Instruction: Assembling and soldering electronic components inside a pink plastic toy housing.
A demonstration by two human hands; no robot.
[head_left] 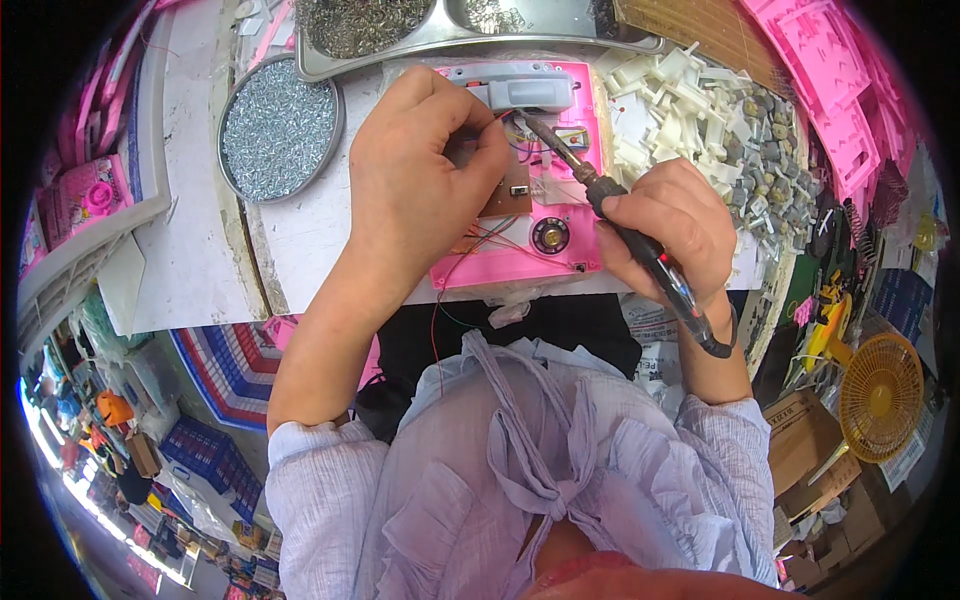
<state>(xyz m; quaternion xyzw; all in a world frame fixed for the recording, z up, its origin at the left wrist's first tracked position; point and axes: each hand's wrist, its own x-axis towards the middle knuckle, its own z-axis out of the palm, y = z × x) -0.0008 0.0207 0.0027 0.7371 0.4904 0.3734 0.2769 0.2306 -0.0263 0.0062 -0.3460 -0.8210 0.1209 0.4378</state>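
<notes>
Head view, looking straight down, and the right hand [668, 225] is wrapped tight around a soldering iron [610, 205], grip closed on the dark handle, the cord trailing back past the wrist. The tip points up and left, toward the left hand [425, 165], which is bunched with fingers pinched together; it seems to pinch a red wire [470, 262], though the pinch itself is hidden under the knuckles. Just below that hand's fingertips sits a small brown circuit board [507, 200], and between the two hands a round black speaker [550, 235], all lying in an open pink plastic casing [575, 255] that both hands work over.

Now the risk, as I judge it: the hot tip is very near those left fingers, so a slip of either hand could burn skin. Thin wires run loose under the left palm; a tug could pull a joint away, or the barrel could scorch their insulation or the pink plastic.

Farther out, beyond the left hand, a grey block [520, 92] rests on the casing's far edge. Past the right hand lies a heap of white plastic parts [680, 110]. Left of the left hand is a round tin of tiny screws [278, 128], and beyond both hands a metal tray [480, 35]; a sweeping elbow could spill the screws.
</notes>
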